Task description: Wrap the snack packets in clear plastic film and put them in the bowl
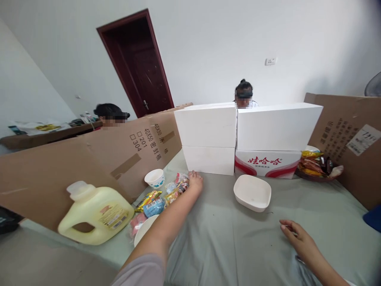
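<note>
My left hand (195,182) reaches forward to the foot of the stacked white boxes (208,161), beside a pile of wrapped snacks (177,192). Its fingers point forward, a little apart, and nothing shows in them. Nearer to me in the same row lie a blue snack packet (154,207) and a yellow packet (149,198). My forearm partly covers a white bowl (144,230). Over the cloth at the right, my right hand (300,240) is loosely bent and holds nothing. Ahead of it sits a bare white plastic basin (252,192).
A yellow jug (98,214) and a patterned paper bowl (154,178) stand by the left cardboard wall (119,159). A red-and-white carton (268,163) supports another white box. A basket of snacks (320,178) is at the right cardboard panel (351,139). Two people sit beyond the barriers.
</note>
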A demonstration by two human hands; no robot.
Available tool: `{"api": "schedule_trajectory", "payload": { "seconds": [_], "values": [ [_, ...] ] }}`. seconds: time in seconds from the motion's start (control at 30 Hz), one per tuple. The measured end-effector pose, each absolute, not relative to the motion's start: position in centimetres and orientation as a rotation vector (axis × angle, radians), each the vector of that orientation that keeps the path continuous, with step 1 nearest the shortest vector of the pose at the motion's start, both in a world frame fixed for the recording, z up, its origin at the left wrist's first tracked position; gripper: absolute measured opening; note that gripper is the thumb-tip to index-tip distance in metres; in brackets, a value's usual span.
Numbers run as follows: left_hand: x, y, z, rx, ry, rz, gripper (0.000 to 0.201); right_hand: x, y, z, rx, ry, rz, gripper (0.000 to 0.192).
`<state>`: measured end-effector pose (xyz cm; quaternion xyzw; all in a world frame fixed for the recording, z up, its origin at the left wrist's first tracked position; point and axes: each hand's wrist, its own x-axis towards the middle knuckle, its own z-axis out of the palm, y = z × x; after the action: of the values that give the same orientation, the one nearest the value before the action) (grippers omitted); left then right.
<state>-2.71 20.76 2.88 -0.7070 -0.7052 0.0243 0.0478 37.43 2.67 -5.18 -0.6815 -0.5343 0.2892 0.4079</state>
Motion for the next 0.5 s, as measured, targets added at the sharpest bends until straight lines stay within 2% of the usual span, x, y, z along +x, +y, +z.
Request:
{"api": "schedule_trajectory", "payload": {
  "seconds": [0.1, 0.33, 0.5],
  "values": [
    [-1.3, 21.6, 3.0, -2.110, -2.169, 0.093, 0.034, 38.3, -0.9, -6.2, -1.663, -1.546, 0.535, 0.043],
    [0.7, 21.4, 5.2, -2.146, -2.119, -0.053, 0.033, 41.8, -6.7, -7.8, -1.703, -1.881, -0.051, 0.028],
    [2.5, 17.2, 7.2, -2.249, -2.017, -0.310, 0.039, 42.9, -7.8, -8.2, -1.802, -1.925, -0.126, 0.031]
  ]
}}
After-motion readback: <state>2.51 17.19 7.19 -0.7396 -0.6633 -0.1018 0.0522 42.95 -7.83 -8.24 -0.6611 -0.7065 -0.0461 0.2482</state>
